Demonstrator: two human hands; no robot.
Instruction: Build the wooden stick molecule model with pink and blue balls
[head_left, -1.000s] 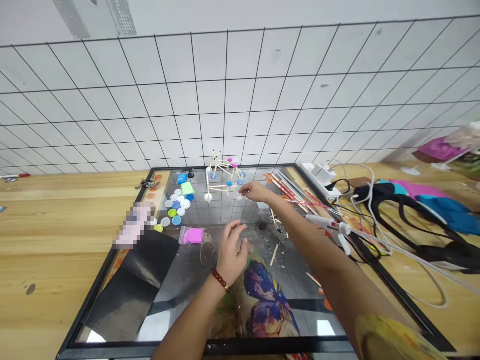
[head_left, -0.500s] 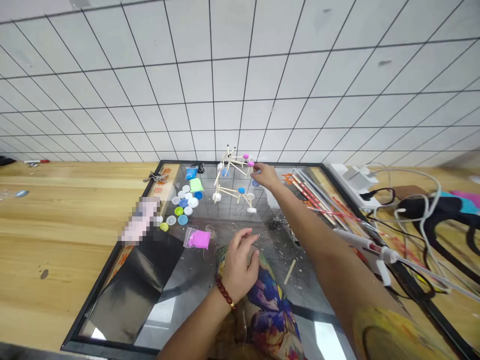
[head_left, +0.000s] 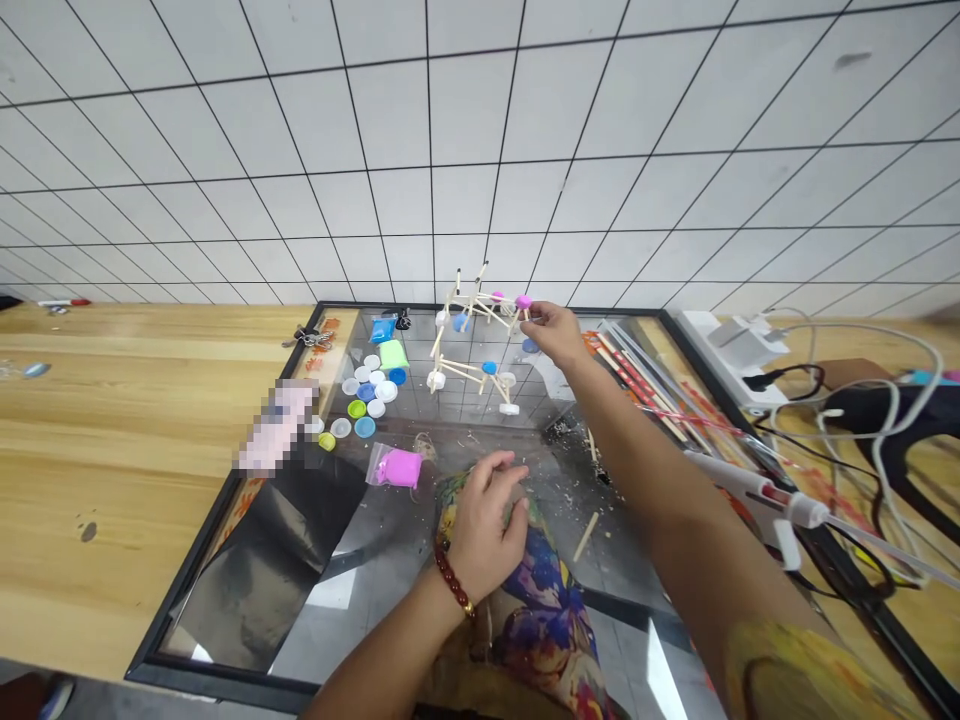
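Observation:
A small frame of thin wooden sticks (head_left: 463,369) stands on the dark glass sheet near its back edge. White round wheel-like caps (head_left: 509,409) sit at its corners, with pink clay lumps (head_left: 523,302) and a blue one (head_left: 489,368) on the sticks. My right hand (head_left: 553,332) is stretched out to the frame's far right corner, fingertips pinched just under a pink lump. The exact grip is partly hidden by the fingers. My left hand (head_left: 491,525), wearing a red bead bracelet (head_left: 452,583), hovers over the near glass, loosely curved, fingers apart and holding nothing.
A bag of pink clay (head_left: 397,467) lies left of my left hand. Several plastic caps (head_left: 365,392) and a green clay pack (head_left: 392,354) sit behind it. At right are striped sticks (head_left: 645,380), a glue gun (head_left: 757,490), a power strip (head_left: 720,360) and tangled cables.
My right hand has shifted slightly right, and the pinched corner of the stick frame has moved right and up with it. My left hand keeps its pose. The camera view has shifted a little.

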